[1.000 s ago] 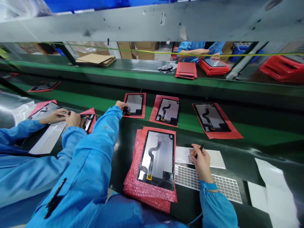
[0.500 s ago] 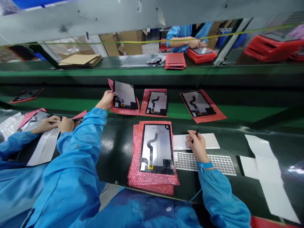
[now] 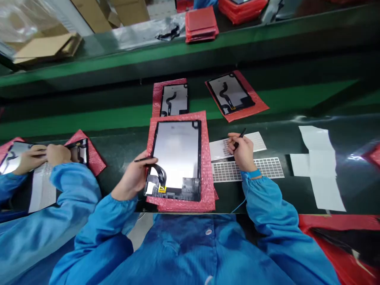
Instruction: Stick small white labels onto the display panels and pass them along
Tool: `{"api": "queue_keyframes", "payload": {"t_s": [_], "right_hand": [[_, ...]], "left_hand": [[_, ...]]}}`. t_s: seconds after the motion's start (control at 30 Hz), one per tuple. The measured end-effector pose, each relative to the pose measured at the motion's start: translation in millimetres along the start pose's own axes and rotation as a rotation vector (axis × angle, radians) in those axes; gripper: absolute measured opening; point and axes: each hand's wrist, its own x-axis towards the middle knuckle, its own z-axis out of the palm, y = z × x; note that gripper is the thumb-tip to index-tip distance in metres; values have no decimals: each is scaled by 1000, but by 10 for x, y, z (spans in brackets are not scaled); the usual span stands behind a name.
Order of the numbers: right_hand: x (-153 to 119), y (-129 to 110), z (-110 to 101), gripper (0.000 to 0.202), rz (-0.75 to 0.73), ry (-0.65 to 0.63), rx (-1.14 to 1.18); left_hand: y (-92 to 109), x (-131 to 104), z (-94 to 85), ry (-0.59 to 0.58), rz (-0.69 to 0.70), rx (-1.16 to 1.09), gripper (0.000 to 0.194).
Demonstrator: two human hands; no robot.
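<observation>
My left hand grips the left edge of a screen panel on pink bubble wrap, its thumb at the end of the panel's black flex cable. The panel and its wrap lie over more pink bubble wrap at the table's front edge. My right hand holds a thin black tool between its fingers, over a white label sheet. Below that sheet is a second sheet with a grid of squares, partly under my right wrist.
Two more panels on pink wrap, one at centre and one at right, lean at the back. White paper lies at the right. At the left, another person's hands work at a panel. Red packs sit on the shelf.
My left hand has brought the back-left panel and its wrap forward onto the front stack. The camera view has tilted down. My right hand still holds the tool over the sheets.
</observation>
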Motion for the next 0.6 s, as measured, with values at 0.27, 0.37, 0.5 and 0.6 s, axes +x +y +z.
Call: {"api": "queue_keyframes", "payload": {"t_s": [0.27, 0.37, 0.5, 0.6], "right_hand": [[-25, -235, -221, 57, -205, 13, -421], [-115, -380, -271, 64, -244, -101, -572], [-329, -459, -292, 58, -129, -223, -620], [-504, -324, -313, 44, 45, -385, -565]], "left_hand": [[-344, -166, 209, -79, -288, -277, 49], [-338, -173, 87, -133, -214, -185, 48], [-268, -223, -189, -134, 100, 364, 50], [-189, -309, -254, 59, 377, 638, 42]]}}
